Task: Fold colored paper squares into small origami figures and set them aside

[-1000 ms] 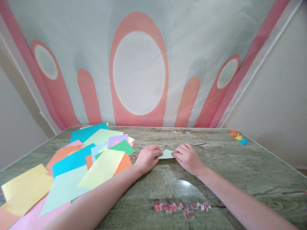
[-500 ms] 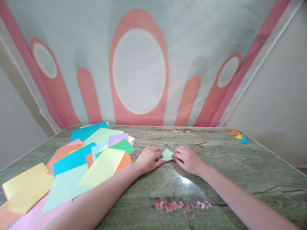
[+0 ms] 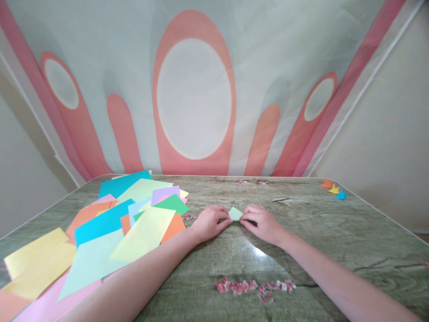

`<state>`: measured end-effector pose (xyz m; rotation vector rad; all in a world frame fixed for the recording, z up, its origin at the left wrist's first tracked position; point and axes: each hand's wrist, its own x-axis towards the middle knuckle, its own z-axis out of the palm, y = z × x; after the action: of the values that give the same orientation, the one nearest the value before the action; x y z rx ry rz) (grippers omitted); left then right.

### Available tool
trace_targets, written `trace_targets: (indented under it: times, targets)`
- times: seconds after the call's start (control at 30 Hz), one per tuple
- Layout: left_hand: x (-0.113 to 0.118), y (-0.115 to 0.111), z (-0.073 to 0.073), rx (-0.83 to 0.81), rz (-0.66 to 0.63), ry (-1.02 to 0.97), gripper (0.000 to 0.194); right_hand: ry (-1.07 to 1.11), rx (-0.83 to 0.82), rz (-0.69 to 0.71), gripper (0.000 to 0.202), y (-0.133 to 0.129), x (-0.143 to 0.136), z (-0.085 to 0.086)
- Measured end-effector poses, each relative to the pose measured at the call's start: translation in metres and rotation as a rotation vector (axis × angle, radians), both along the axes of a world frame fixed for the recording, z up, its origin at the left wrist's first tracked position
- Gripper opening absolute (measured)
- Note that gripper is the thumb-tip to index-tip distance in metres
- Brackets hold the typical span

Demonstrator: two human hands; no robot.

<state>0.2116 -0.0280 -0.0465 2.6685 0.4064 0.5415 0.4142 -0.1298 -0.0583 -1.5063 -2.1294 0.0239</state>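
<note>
the paper [image 3: 236, 214], pale green and folded, is between the two hands, low over the table [image 3: 187, 286]; contact with the surface cannot be confirmed. the left hand [image 3: 211, 222] pinches its left edge, thumb and fingers narrow. the right hand [image 3: 262, 223] grips the right edge likewise. coloured sheets [image 3: 144, 235] overlap at left. three small figures [image 3: 334, 190], orange, yellow and blue, sit near the far right corner.
</note>
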Motion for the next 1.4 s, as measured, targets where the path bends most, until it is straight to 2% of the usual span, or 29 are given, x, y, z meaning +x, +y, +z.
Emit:
trace_targets:
  times: [0.23, 0.37, 0.53, 0.67, 0.8, 0.93, 1.03, 1.17, 1.4]
  targets:
    - [0.002, 0.004, 0.0, -0.105, 0.069, -0.009, 0.025, 0.261, -0.117, -0.067, 0.02, 0.005, 0.001, -0.003]
    - [0.002, 0.003, 0.0, -0.108, 0.112, -0.015, 0.023, 0.305, -0.128, -0.122, 0.02, 0.009, 0.003, -0.005]
    - [0.003, 0.003, -0.004, -0.09, 0.131, -0.012, 0.026, 0.329, -0.143, -0.122, 0.021, 0.016, 0.005, -0.008]
    - [-0.001, 0.002, -0.001, 0.025, 0.12, -0.001, 0.027, 0.326, -0.132, -0.128, 0.021, 0.017, 0.005, -0.009]
    - [-0.005, -0.006, 0.016, 0.212, 0.072, 0.092, 0.028, 0.323, -0.126, -0.126, 0.02, 0.017, 0.006, -0.011]
    - [-0.005, -0.026, 0.029, 0.395, 0.035, 0.235, 0.033, 0.338, -0.119, -0.116, 0.018, 0.018, 0.006, -0.011]
    - [-0.005, -0.043, 0.024, 0.438, 0.054, 0.333, 0.053, 0.343, -0.104, -0.108, 0.018, 0.018, 0.005, -0.01]
    - [-0.006, -0.052, 0.009, 0.379, 0.086, 0.433, 0.078, 0.347, -0.107, -0.114, 0.019, 0.017, 0.004, -0.009]
    - [-0.007, -0.046, -0.001, 0.329, 0.073, 0.418, 0.084, 0.34, -0.104, -0.131, 0.018, 0.017, 0.004, -0.009]
